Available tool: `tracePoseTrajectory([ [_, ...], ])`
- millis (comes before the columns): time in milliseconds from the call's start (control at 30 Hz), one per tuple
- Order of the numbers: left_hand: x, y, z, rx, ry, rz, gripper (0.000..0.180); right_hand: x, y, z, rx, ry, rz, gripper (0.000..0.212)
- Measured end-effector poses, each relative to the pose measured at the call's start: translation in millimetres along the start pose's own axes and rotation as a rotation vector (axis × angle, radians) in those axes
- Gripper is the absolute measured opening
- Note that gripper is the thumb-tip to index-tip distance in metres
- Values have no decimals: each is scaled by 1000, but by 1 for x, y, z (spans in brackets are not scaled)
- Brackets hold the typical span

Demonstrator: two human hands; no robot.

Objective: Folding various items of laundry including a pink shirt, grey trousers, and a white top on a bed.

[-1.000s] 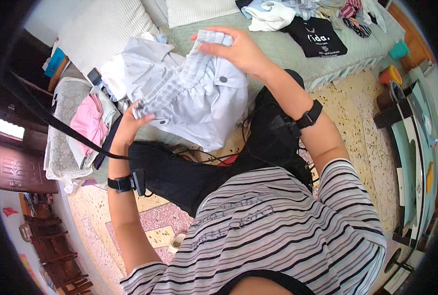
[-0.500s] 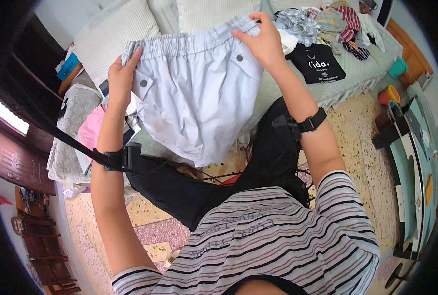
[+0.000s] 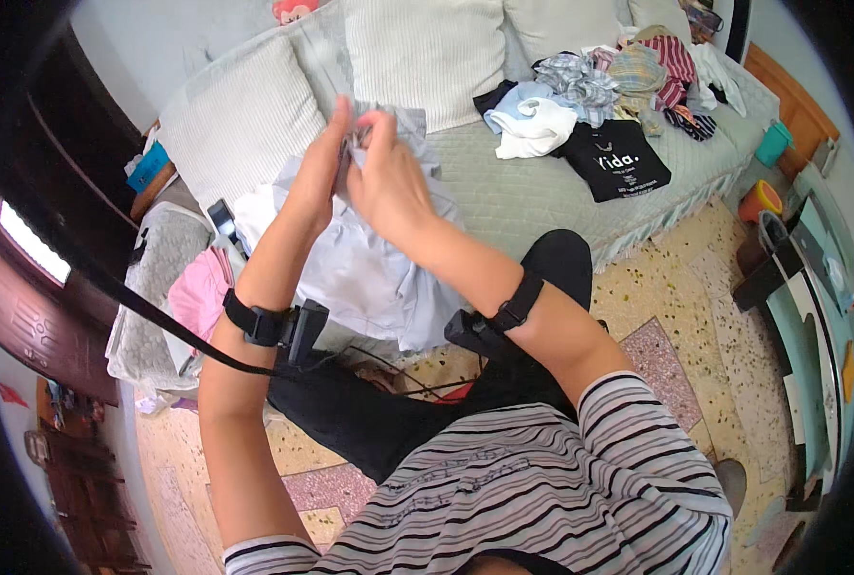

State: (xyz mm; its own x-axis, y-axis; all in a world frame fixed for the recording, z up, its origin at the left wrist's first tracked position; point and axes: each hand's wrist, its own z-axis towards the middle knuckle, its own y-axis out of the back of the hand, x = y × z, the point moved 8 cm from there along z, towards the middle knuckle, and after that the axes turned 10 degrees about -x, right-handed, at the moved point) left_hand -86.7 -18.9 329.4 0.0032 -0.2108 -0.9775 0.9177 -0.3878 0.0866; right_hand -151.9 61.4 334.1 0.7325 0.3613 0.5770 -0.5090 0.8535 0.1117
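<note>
The pale grey shorts [image 3: 355, 278] hang bunched from the person's hands, in front of the sofa [image 3: 504, 196] and above the knees. The right hand [image 3: 393, 182] is curled closed on the gathered cloth near the top. The left hand [image 3: 323, 171] stands edge-on against the same cloth, fingers pointing up; how firmly it grips, I cannot tell. The hands are close together, and each forearm wears a black strap [image 3: 515, 305].

Left of the shorts, a phone [image 3: 222, 218] lies beside white cloth [image 3: 255, 209], with a pink garment [image 3: 200, 290] nearer the person. To the right, a black T-shirt [image 3: 626, 174] lies flat on the sofa, just beside a white garment [image 3: 534, 132] and a heap of clothes [image 3: 633, 72]. Cushions [image 3: 245, 120] lean along the back.
</note>
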Motion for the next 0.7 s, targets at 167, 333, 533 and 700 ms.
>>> tracePoseTrajectory([
  [167, 35, 20, 22, -59, 242, -46, 43, -3, -14, -15, -41, 53, 133, 43],
  [333, 29, 61, 49, -180, 112, -173, 57, -13, -18, -45, 197, 33, 71, 46],
  [533, -39, 109, 73, -245, -229, -274, 64, -30, -5, -56, 390, 228, -101, 38],
  [700, -165, 150, 98, -331, -506, -377, 55, -20, -2, -5, 386, 221, -296, 34],
])
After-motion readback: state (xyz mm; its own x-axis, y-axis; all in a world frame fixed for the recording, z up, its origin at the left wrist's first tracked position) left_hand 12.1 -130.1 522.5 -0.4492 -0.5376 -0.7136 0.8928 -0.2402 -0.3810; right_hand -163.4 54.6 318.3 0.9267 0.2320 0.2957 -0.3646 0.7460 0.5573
